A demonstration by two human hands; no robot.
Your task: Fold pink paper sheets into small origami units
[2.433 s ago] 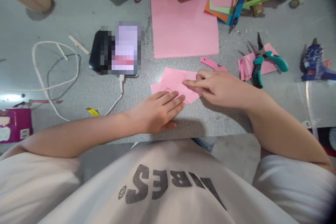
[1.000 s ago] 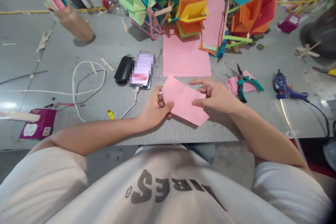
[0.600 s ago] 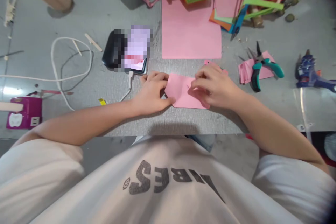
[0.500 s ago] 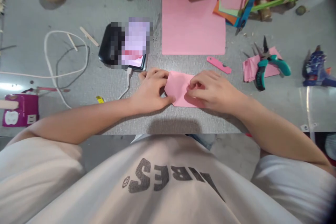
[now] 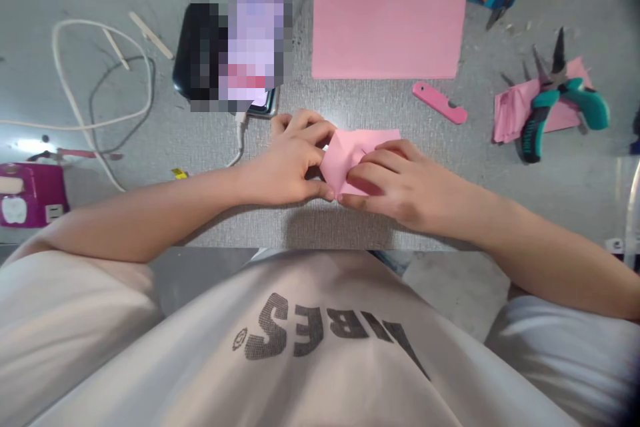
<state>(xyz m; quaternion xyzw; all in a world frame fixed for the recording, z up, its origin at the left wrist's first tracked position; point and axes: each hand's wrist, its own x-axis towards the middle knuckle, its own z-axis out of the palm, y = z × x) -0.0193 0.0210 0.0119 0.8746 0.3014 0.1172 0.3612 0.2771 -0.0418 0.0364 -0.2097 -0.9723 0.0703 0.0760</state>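
Note:
A small folded piece of pink paper [image 5: 345, 153] lies near the table's front edge, its left end creased and slightly raised. My left hand [image 5: 295, 160] grips that left end, with the thumb at the lower corner and the fingers at the upper one. Over the right part of the paper is my right hand [image 5: 395, 180], its fingers bent and pressing on it, the thumb reaching the lower left corner beside my left thumb. The right hand hides part of the paper.
A large pink sheet [image 5: 387, 13] and a pink cutter [image 5: 440, 102] lie beyond my hands. Teal-handled pliers [image 5: 560, 97] rest on pink pieces at right. Left are a phone [image 5: 255, 47], a black case [image 5: 195, 53], a white cable [image 5: 55, 73] and a purple box [image 5: 35, 193].
My right hand has shifted its fingers and thumb toward the paper's left end, which now looks more creased and lifted. The view has moved, with the tabletop objects higher in the picture.

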